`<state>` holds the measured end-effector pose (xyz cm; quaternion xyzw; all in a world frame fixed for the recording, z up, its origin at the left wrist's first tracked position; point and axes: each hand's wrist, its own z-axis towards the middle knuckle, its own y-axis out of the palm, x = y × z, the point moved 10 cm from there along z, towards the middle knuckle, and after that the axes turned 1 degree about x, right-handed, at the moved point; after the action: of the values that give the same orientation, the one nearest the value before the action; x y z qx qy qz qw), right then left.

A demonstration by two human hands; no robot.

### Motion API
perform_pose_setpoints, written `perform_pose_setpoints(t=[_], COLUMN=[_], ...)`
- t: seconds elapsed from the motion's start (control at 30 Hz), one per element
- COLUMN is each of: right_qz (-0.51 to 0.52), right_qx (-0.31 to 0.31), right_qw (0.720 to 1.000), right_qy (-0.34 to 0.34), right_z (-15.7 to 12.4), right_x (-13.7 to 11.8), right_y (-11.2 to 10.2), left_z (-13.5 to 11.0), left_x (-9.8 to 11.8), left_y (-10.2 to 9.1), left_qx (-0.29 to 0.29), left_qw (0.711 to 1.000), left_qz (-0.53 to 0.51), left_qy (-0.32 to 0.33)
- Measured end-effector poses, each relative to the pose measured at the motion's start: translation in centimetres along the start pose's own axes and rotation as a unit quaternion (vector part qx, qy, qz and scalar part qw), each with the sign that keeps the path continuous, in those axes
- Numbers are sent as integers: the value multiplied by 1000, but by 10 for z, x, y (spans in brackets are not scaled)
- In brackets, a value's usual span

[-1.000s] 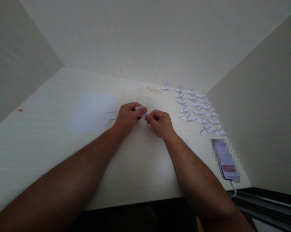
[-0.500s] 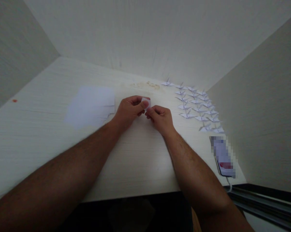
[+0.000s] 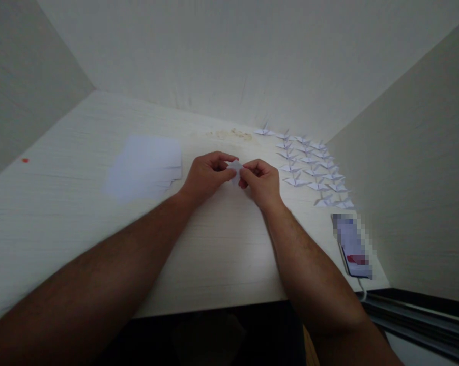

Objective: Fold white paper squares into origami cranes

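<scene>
While the pale, wood-grained bench (image 3: 214,244) carries the same things as half a second ago, a change can be seen only near its middle. On the left part lies a wide pile of thin white paper sheets (image 3: 145,165), with uneven right edges, and it has not moved. Toward the far right stand rows of little white folded-paper cranes (image 3: 296,181), also unchanged. Nearer to the person, on this same side, rests a flat rectangular phone with a dark edge (image 3: 350,246), its face covered by blurring. The bare left hand (image 3: 208,173) is closed narrowly, thumb and fingers on one side of the work; the bare right hand (image 3: 263,183) has shifted slightly to the right and pinches the other side. Smallest is the small white folded piece of paper (image 3: 236,166), held between both hands. Before, it appeared as a square with the right fingertips at its lower corner; now it shows as a diamond with one point up. I judge that it was turned, and that the grip is now shared more evenly; its creases are too small to tell
</scene>
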<state>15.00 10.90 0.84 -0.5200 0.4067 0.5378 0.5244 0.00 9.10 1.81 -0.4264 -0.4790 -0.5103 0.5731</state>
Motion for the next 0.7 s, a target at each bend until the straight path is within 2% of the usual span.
perform_pose_setpoints(t=[0.17, 0.4, 0.53, 0.7], right_qz=[46, -2, 29, 46], right_qx=[-20, -29, -42, -53], right_qw=[999, 999, 998, 997], right_qy=[-10, -34, -46, -28], right_z=[0, -1, -1, 1], right_x=[-3, -8, -8, -2], right_y=[5, 5, 5, 6], left_z=[0, 0, 3, 4], left_x=[-3, -5, -10, -14], left_y=[0, 5, 5, 5], left_qx=[0, -24, -27, -33], left_qw=[1000, 999, 998, 996], left_qz=[13, -34, -61, -83], left_qy=[-3, -17, -15, -26])
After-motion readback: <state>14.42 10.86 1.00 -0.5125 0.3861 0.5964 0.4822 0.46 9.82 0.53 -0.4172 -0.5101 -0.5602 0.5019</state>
